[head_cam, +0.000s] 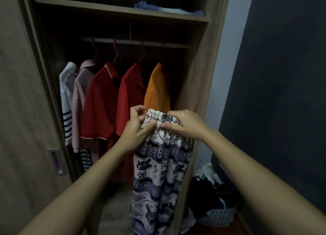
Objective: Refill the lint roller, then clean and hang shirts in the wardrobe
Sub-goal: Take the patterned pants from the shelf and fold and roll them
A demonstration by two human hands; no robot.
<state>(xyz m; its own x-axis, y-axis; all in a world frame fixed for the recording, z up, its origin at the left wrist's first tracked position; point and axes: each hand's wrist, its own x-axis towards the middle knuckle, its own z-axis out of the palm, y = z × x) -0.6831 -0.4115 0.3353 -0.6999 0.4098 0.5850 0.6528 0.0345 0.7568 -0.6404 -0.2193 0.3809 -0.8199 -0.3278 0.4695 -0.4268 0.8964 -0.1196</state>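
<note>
Patterned garment (158,164), white with dark blue print and a gathered elastic band at the top, is held up in front of the open wardrobe (199,86), its length hanging across the lower front edge of the right side panel. On the rail (137,42) five shirts are hung close together: striped white shirt (66,97), pink shirt (79,100), red shirt (98,107), second red shirt (129,100), orange shirt (157,86). A narrow stretch of rail is seen free between the orange shirt and the right side panel. The sliding door (21,111) bounds the opening on the left. Folded blue denim (158,7) is kept on the shelf (105,7) above. The elastic band is pinched at its left end by the left hand (135,128), thumb against curled fingers. The band's right part is gripped by the right hand (185,124), fingers curled over it. A laundry basket (218,215) is noted on the floor, right of the wardrobe, against the dark wall (282,93).
</note>
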